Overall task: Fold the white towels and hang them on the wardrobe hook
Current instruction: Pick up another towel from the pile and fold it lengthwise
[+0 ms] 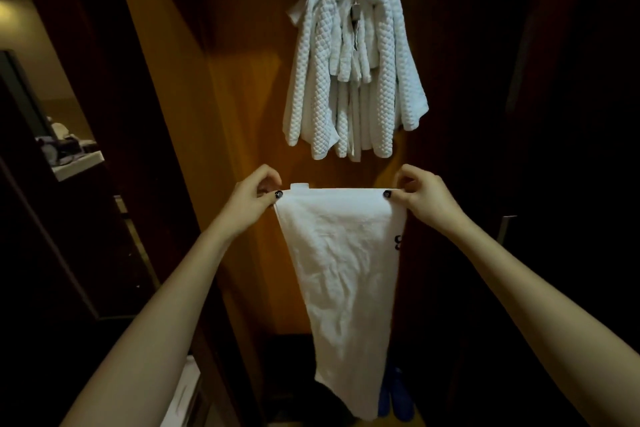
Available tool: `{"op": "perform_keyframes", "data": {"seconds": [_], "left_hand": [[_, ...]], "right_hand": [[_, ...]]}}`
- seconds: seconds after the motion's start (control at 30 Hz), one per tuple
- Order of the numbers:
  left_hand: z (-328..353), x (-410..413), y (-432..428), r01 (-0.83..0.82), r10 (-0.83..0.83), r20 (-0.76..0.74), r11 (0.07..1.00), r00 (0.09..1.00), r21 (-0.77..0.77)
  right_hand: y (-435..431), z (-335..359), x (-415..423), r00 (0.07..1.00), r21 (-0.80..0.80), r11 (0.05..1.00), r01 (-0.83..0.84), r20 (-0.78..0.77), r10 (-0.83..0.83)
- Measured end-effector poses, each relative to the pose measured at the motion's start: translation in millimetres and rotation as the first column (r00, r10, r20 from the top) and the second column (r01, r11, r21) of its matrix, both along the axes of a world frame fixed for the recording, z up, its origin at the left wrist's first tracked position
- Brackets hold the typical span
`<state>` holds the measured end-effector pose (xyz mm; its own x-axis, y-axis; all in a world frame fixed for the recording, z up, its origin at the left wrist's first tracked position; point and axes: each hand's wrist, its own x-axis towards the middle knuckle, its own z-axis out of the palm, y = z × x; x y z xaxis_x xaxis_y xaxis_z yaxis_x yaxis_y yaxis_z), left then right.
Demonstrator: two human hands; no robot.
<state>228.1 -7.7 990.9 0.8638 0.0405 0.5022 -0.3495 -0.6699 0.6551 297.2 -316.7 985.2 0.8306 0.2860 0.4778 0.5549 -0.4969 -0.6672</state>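
While a smooth white towel hangs lengthwise at the centre of the frame, a person pinches its top edge at both corners, the left hand at the left corner and the right hand at the right, each with thumb and curled fingers closed on the cloth. The top edge runs taut and level between the two hands; the rest drops straight down and narrows toward the lower centre of the frame, touching nothing that can be made out. A small tab sticks up from the edge near the left hand, and dark lettering shows on the right border.

To fold it well, the corners should probably be brought together evenly, with the edges matched and the cloth kept taut so no creases set in.

Directly above, in the upper centre, a bundle of waffle-textured towels already hangs from a hook on the wooden wardrobe panel, its lower hem just above the hands. Something blue sits low behind the towel's tail, too dark to identify.
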Motion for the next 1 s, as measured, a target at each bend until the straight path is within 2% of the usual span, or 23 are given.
{"op": "perform_keyframes", "data": {"seconds": [0.13, 0.23, 0.3, 0.4, 0.5, 0.57, 0.7, 0.83, 1.0], "left_hand": [[-2.9, -7.5, -1.6, 0.005, -0.01, -0.136, 0.999, 0.991, -0.035], [-9.2, -5.0, -12.3, -0.031, 0.025, -0.221, 0.999, 0.975, -0.025], [-16.1, -2.4, -23.9, -0.036, 0.032, -0.258, 0.999, 0.966, -0.012], [-27.0, -1.1, -36.2, -0.012, -0.009, -0.258, 0.997, 0.966, -0.078], [-26.6, -3.9, -44.7, 0.043, -0.078, -0.244, 0.988, 0.967, -0.147], [-20.6, -6.7, -52.1, 0.1, -0.141, -0.235, 0.979, 0.962, -0.175], [-8.8, -12.2, -68.6, 0.206, -0.248, -0.221, 0.958, 0.943, -0.197], [-3.6, -17.7, -75.8, 0.22, -0.272, -0.172, 0.937, 0.947, -0.27], [-1.0, -22.2, -74.3, 0.222, -0.303, -0.155, 0.891, 0.94, -0.396]], "right_hand": [[-13.7, 6.9, -0.6, 0.971, -0.051, 0.975, -0.217, -0.113, 0.21], [-12.8, 2.0, -4.5, 0.972, -0.074, 0.982, -0.174, -0.173, 0.159], [-9.0, -6.1, -9.2, 0.95, 0.02, 0.992, -0.125, -0.285, 0.125], [-11.3, -15.6, -16.5, 0.842, 0.184, 0.966, -0.183, -0.479, 0.25], [-13.6, -15.8, -27.0, 0.734, 0.235, 0.912, -0.337, -0.541, 0.41], [-6.5, -12.3, -34.8, 0.749, 0.201, 0.897, -0.395, -0.495, 0.441], [21.7, -2.4, -47.1, 0.896, 0.093, 0.937, -0.336, -0.275, 0.348], [40.6, 7.2, -55.1, 0.94, 0.027, 0.949, -0.314, -0.135, 0.315], [53.1, 20.1, -59.3, 0.959, -0.193, 0.957, -0.219, 0.139, 0.247]]}}
